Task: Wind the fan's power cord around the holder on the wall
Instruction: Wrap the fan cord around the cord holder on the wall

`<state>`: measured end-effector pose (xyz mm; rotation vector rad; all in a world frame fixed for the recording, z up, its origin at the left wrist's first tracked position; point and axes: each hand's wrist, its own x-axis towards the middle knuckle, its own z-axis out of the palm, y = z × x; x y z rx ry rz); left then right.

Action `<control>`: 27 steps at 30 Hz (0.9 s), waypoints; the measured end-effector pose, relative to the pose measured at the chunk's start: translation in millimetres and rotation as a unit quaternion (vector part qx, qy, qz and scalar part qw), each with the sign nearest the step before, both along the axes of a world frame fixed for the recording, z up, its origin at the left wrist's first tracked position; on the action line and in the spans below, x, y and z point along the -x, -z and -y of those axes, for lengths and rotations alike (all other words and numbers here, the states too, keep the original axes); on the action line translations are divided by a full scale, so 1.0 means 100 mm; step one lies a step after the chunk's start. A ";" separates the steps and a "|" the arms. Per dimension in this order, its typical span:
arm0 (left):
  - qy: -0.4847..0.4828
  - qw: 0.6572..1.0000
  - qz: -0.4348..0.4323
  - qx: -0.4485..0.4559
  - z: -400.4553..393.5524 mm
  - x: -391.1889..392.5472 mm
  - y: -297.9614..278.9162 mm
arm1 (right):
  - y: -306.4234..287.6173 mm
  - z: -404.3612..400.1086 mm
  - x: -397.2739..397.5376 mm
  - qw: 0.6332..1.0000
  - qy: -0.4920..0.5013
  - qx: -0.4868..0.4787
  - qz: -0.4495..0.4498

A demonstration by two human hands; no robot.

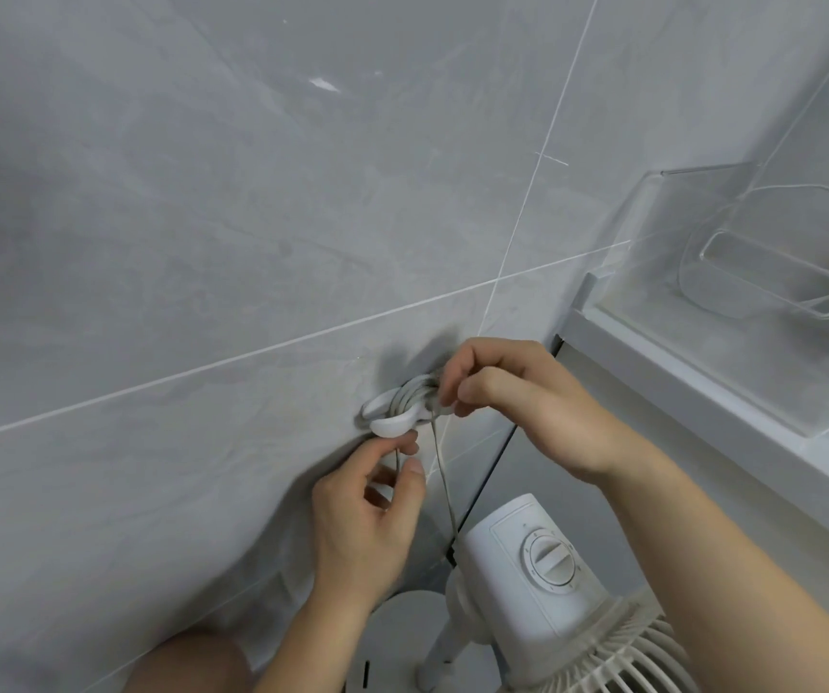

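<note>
Down at the bottom edge, the white fan [547,557] is seen just below the holder [392,422] on the grey tiled wall [202,242]. Several turns of power cord [415,395] are already wound around the holder. The right hand [517,402] is pinched on the coil at the holder's right side; the left hand [367,512], just under the holder, is curled round a short hanging strand. Little slack seems left, so the winding is judged nearly finished.

Home bathroom, by the look. Glossy grey marble-look wall tiles [252,202] with pale grout lines throughout. White ledge [702,392] at 3 o'clock, clear acrylic holder [772,262] above it. White household fan [542,582] at 5 o'clock.
</note>
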<state>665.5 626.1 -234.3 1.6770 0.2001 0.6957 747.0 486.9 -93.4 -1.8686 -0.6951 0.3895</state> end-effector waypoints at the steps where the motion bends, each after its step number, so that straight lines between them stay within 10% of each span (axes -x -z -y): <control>1: 0.020 1.000 -0.004 0.015 0.00 0.00 -0.01 | 0.00 0.00 -0.01 1.000 0.004 -0.001 -0.001; 6: 0.091 0.991 -0.028 0.092 0.02 -0.03 -0.03 | -0.02 0.02 -0.01 0.999 0.038 0.007 0.025; 13: 0.156 0.977 -0.069 0.128 -0.01 -0.02 -0.10 | 0.24 0.05 -0.08 0.920 -0.001 0.391 0.005; 27: 0.262 0.951 -0.021 0.161 0.03 -0.01 -0.14 | 0.38 0.06 -0.19 0.940 -0.013 0.336 -0.050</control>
